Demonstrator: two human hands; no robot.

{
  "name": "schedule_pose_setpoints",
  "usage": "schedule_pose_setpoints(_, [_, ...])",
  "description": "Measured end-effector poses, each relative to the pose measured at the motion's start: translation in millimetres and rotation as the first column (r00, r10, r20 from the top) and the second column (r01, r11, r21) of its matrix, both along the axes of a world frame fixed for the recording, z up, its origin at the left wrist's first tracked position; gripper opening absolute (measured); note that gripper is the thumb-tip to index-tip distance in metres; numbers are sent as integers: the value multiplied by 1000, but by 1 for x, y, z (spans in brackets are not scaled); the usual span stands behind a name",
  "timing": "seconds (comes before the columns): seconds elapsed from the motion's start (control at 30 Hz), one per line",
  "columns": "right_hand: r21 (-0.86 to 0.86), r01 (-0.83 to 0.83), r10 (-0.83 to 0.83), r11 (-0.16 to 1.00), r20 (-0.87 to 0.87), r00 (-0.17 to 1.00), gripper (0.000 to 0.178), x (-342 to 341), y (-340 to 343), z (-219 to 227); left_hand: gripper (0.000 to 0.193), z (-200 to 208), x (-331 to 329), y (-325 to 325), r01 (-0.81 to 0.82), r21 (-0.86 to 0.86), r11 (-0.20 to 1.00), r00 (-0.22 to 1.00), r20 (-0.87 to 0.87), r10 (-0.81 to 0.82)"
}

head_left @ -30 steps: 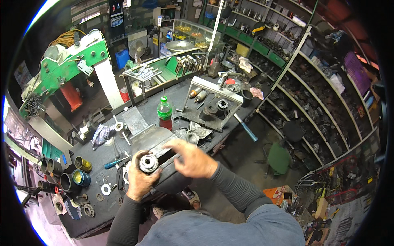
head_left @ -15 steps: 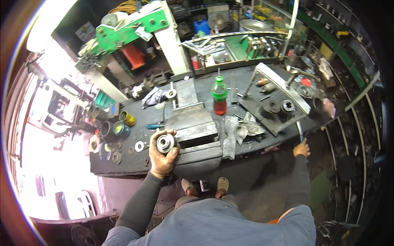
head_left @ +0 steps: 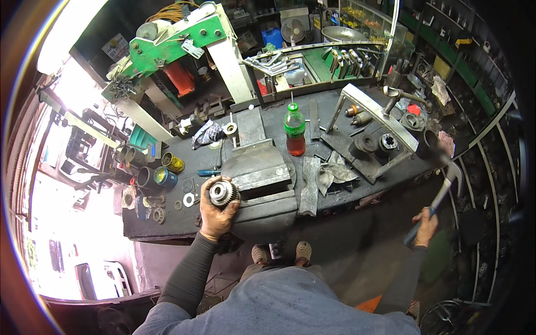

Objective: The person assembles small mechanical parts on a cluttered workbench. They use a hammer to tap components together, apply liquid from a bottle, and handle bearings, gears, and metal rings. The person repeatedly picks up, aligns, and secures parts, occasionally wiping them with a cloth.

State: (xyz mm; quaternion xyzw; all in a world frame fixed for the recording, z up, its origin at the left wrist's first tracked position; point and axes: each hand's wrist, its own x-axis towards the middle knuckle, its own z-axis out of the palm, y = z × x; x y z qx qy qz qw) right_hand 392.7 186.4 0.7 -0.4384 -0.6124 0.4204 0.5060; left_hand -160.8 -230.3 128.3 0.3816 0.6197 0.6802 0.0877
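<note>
A steel gear point(head_left: 224, 193) with a hollow hub is gripped in my left hand point(head_left: 216, 220), fingers wrapped round its toothed rim. That hand is over the near left side of the bench vise point(head_left: 262, 170), whose jaws stand apart with a dark gap between them. Out to the right, past the bench's front edge, my right hand point(head_left: 426, 228) is closed round the blue grip of a hammer point(head_left: 445, 188). The hammer's metal shaft points up and away, with its curved head partly blurred at the far end.
Behind the vise stands a green-and-red plastic bottle point(head_left: 295, 134). A metal frame point(head_left: 379, 114) and round dark parts point(head_left: 367, 144) occupy the bench's right side. Cans point(head_left: 165, 176) and rings point(head_left: 159, 215) lie left. A green press point(head_left: 173, 47) rises at the back left.
My right hand has moved right and nearer, bringing the hammer away from the bench's right end. The gear in my left hand has shifted and tilted slightly.
</note>
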Motion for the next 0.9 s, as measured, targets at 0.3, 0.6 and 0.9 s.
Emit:
schedule_pose_setpoints(0.3, [160, -325, 332, 932, -17, 943, 38, -132, -119, 253, 74, 22, -3, -4, 65, -94, 993, 991, -108, -75])
schedule_pose_setpoints(0.6, [384, -834, 500, 395, 672, 546, 24, -371, -269, 347, 73, 30, -8, -7, -20, -163, 986, 955, -294, -29])
schedule_pose_setpoints(0.9, [127, -918, 385, 376, 880, 279, 27, -428, -283, 331, 69, 38, -8, -4, 91, -119, 989, 970, -212, -115])
